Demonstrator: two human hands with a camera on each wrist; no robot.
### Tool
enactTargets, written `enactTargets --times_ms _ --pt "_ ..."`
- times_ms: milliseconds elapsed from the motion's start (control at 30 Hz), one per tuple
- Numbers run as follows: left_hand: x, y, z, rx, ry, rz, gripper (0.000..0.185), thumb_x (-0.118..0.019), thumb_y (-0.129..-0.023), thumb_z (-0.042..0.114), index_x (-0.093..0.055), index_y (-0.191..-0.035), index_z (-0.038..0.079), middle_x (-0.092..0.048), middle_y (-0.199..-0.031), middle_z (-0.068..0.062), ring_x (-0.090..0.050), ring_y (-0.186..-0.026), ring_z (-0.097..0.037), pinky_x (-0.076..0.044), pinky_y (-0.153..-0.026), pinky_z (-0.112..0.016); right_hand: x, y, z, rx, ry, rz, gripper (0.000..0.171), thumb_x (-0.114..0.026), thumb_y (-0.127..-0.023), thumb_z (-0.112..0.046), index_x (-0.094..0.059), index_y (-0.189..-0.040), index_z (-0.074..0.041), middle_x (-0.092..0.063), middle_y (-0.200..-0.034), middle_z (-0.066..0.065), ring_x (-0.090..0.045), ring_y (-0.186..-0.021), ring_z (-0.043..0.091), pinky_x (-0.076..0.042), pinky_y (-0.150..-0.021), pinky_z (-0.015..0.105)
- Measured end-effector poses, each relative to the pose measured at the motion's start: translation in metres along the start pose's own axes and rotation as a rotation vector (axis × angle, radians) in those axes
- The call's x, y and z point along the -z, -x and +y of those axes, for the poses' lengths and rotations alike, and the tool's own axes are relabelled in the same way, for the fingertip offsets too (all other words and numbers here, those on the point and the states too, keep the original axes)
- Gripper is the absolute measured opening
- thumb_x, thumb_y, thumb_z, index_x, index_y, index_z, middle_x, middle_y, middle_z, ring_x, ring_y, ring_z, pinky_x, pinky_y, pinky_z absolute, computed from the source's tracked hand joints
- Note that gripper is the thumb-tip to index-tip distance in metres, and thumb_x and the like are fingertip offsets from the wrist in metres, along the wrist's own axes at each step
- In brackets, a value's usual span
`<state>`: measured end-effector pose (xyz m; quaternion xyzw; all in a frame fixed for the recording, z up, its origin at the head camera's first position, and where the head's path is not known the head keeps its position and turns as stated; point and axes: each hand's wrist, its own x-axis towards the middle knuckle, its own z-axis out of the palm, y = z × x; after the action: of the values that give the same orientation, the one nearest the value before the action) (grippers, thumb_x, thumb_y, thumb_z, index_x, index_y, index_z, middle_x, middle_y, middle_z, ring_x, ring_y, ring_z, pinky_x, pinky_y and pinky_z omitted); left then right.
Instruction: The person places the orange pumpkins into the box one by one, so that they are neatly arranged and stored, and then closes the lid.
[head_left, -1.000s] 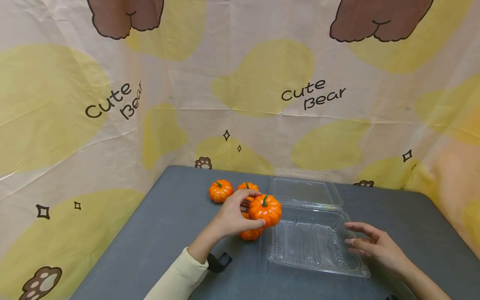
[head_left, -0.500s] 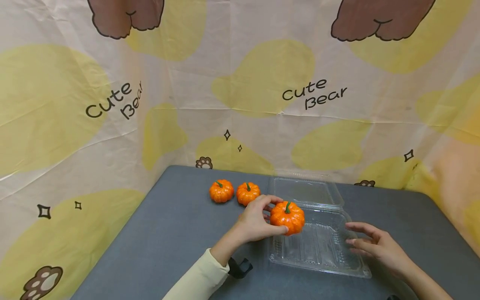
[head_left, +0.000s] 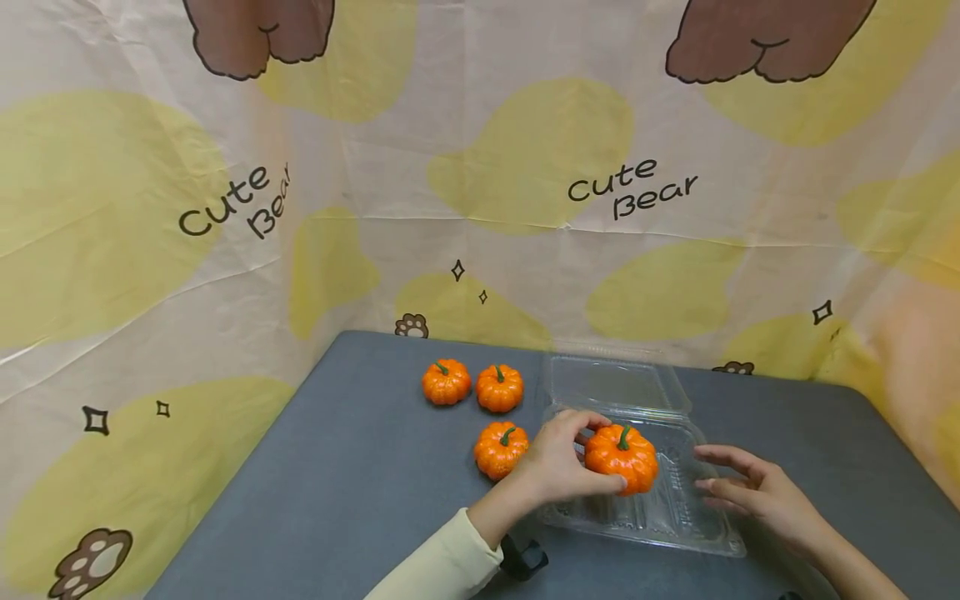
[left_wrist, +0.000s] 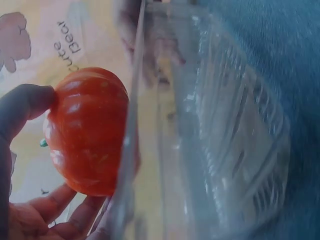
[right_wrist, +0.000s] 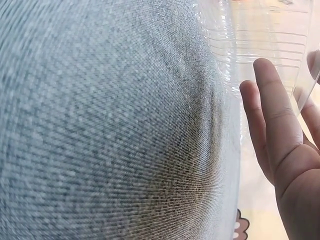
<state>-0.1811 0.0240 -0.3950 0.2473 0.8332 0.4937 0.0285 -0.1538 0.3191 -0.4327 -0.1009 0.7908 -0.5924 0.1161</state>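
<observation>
- Left hand has its fingers and thumb curled round a small orange pumpkin, holding it over the open clear plastic clamshell box.
- Right hand sits at the box's right edge, fingers straight and loose, gripping nothing.
- On the grey table, one pumpkin lies just left of the box.
- Two more pumpkins sit side by side farther back.

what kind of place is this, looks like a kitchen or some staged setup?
Probably a staged tabletop setup, not a kitchen: a printed "Cute Bear" cloth backdrop walls off a grey table holding only small orange pumpkins and a clear plastic clamshell box.
</observation>
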Motion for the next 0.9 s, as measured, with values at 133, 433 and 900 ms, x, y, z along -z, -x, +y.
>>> enactTargets --times_ms 133,433,900 --pt "-0.013 -0.002 0.002 0.034 -0.062 -0.005 0.053 -0.076 -0.056 0.037 -0.054 -0.104 0.030 -0.049 -0.097 0.014 -0.050 -0.082 0.001 -0.044 -0.064 -0.013 0.000 0.000 0.000 -0.012 0.003 0.001 0.050 -0.052 -0.087 -0.012 -0.032 -0.128 0.007 -0.052 -0.113 -0.018 -0.061 -0.094 0.019 -0.051 -0.073 0.034" --pt "-0.038 -0.009 0.012 0.113 -0.148 -0.040 0.052 -0.077 -0.054 0.041 -0.054 -0.100 0.033 -0.048 -0.093 0.015 -0.047 -0.081 -0.001 -0.042 -0.063 -0.016 0.001 0.000 0.001 -0.021 -0.013 -0.019 0.049 -0.049 -0.088 -0.013 -0.030 -0.130 0.006 -0.051 -0.114 -0.018 -0.060 -0.095 0.017 -0.050 -0.074 0.035" --pt "-0.061 -0.014 0.015 0.127 -0.268 -0.133 0.053 -0.077 -0.054 0.043 -0.055 -0.101 0.032 -0.046 -0.086 0.014 -0.042 -0.072 0.001 -0.037 -0.059 -0.014 0.003 0.001 -0.001 -0.036 -0.007 -0.018 0.047 -0.047 -0.090 -0.014 -0.030 -0.131 0.003 -0.050 -0.114 -0.022 -0.060 -0.094 0.010 -0.050 -0.075 0.033"
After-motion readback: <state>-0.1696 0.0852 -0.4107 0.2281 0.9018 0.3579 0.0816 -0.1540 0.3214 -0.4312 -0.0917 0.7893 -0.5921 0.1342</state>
